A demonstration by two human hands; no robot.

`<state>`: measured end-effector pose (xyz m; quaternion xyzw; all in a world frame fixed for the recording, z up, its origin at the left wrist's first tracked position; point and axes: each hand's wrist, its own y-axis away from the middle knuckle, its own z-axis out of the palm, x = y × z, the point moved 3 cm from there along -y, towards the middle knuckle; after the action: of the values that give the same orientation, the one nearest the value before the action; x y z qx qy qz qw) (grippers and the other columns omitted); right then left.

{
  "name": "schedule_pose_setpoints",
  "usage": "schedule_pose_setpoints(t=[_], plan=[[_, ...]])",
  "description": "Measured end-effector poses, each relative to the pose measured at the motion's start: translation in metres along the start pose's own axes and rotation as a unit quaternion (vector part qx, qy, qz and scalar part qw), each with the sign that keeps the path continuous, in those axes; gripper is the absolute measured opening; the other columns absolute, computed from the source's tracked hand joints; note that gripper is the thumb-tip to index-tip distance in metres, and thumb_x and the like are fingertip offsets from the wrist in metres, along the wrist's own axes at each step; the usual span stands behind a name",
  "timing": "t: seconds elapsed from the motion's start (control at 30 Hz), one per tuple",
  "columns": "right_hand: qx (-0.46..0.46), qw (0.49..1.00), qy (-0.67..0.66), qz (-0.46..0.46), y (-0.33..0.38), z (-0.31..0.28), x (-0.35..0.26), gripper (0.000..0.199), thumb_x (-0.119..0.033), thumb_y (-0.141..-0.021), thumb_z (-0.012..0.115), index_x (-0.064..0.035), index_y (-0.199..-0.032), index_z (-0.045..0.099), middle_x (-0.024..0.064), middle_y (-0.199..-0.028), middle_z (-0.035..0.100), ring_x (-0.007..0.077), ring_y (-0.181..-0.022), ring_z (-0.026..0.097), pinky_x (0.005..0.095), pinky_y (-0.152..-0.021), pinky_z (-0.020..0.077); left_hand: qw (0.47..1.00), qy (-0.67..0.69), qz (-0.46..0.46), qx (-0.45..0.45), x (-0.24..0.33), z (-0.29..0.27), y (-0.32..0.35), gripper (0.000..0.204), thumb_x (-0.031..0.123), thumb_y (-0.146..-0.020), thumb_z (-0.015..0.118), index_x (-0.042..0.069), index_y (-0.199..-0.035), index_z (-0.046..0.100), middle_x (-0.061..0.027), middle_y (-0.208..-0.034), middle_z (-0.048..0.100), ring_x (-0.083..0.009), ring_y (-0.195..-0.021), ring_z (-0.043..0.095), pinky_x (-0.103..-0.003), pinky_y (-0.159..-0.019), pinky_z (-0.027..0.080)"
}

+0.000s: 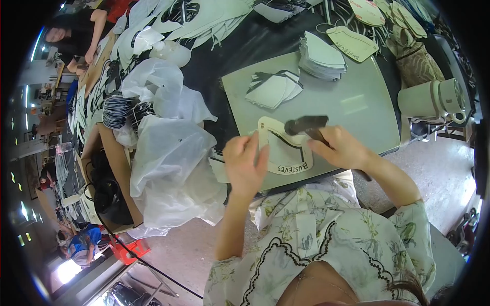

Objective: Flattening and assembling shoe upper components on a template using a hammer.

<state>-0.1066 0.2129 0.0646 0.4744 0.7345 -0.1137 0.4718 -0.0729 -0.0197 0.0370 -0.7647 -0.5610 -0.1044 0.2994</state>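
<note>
A hammer [310, 123] is in my right hand [341, 147], which is closed round its handle. Its dark head hovers over or rests on the upper right of a cream frame-shaped template [291, 169]; I cannot tell which. Within the template's opening shows a pale piece with a black strip [293, 144] along its edge. My left hand [244, 166], slightly blurred, grips the template's left rim, thumb over it and the other fingers beside it. Beneath lies a grey-green board [352, 115]. Beyond my hands are a fanned stack of pale cut pieces [274, 91] and a taller stack [321, 57].
Translucent plastic bags [171, 163] bulge left of the board, beside a cardboard box [120, 173] with black items. A lidded mug [431, 98] stands right, below a patterned cloth bundle [417, 64]. Pale cut pieces [204, 23] cover the far table. Another person [84, 35] sits far left.
</note>
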Motion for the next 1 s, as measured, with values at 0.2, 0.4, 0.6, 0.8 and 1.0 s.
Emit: schedule_pose_setpoints(t=[0.2, 0.4, 0.6, 0.8, 1.0], plan=[[-0.011, 0.949, -0.265, 0.171, -0.022, 0.018, 0.008, 0.034, -0.029, -0.103, 0.05, 0.0026, -0.09, 0.05, 0.0112, -0.071, 0.068, 0.018, -0.056, 0.069, 0.0292, -0.048, 0.0532, 0.993, -0.092, -0.019, 0.069, 0.029, 0.029, 0.016, 0.029, 0.021, -0.082, 0.077, 0.004, -0.106, 0.072, -0.0037, -0.089, 0.057, -0.025, -0.087, 0.055, -0.039, -0.077, 0.038], [0.017, 0.949, -0.282, 0.14, -0.021, 0.028, 0.011, 0.033, -0.027, -0.103, 0.051, 0.0034, -0.091, 0.049, 0.0118, -0.071, 0.068, 0.0191, -0.057, 0.07, 0.0306, -0.046, 0.0531, 0.99, 0.05, -0.114, 0.066, 0.007, 0.033, 0.007, 0.009, 0.008, -0.083, 0.072, 0.007, -0.09, 0.067, -0.0037, -0.086, 0.059, -0.0236, -0.082, 0.056, -0.037, -0.074, 0.04], [0.046, 0.951, -0.274, 0.135, -0.02, 0.029, 0.009, 0.032, -0.025, -0.104, 0.051, 0.0046, -0.091, 0.049, 0.0115, -0.068, 0.067, 0.0194, -0.057, 0.07, 0.0302, -0.046, 0.0529, 0.953, 0.235, -0.091, 0.166, 0.034, 0.002, 0.018, 0.008, 0.003, -0.093, 0.06, 0.001, -0.1, 0.057, -0.0113, -0.092, 0.058, -0.0229, -0.079, 0.056, -0.031, -0.068, 0.045], [0.027, 0.961, -0.241, 0.131, -0.03, 0.017, 0.011, 0.033, -0.026, -0.104, 0.051, 0.0019, -0.086, 0.049, 0.0086, -0.064, 0.065, 0.016, -0.052, 0.066, 0.0285, -0.044, 0.0497, 0.939, -0.012, -0.275, 0.205, -0.049, -0.042, 0.077, 0.01, 0.005, -0.094, 0.06, 0.0, -0.102, 0.058, -0.0127, -0.097, 0.059, -0.0234, -0.083, 0.057, -0.034, -0.072, 0.047], [0.034, 0.954, -0.293, 0.056, -0.018, 0.0, 0.02, 0.032, -0.029, -0.105, 0.049, -0.0017, -0.087, 0.049, 0.0023, -0.062, 0.059, 0.0096, -0.047, 0.057, 0.0249, -0.042, 0.0423, 0.971, -0.062, -0.04, 0.226, -0.018, -0.039, 0.031, 0.022, 0.004, -0.091, 0.065, -0.003, -0.112, 0.062, -0.0172, -0.106, 0.065, -0.0326, -0.093, 0.064, -0.04, -0.081, 0.051]])
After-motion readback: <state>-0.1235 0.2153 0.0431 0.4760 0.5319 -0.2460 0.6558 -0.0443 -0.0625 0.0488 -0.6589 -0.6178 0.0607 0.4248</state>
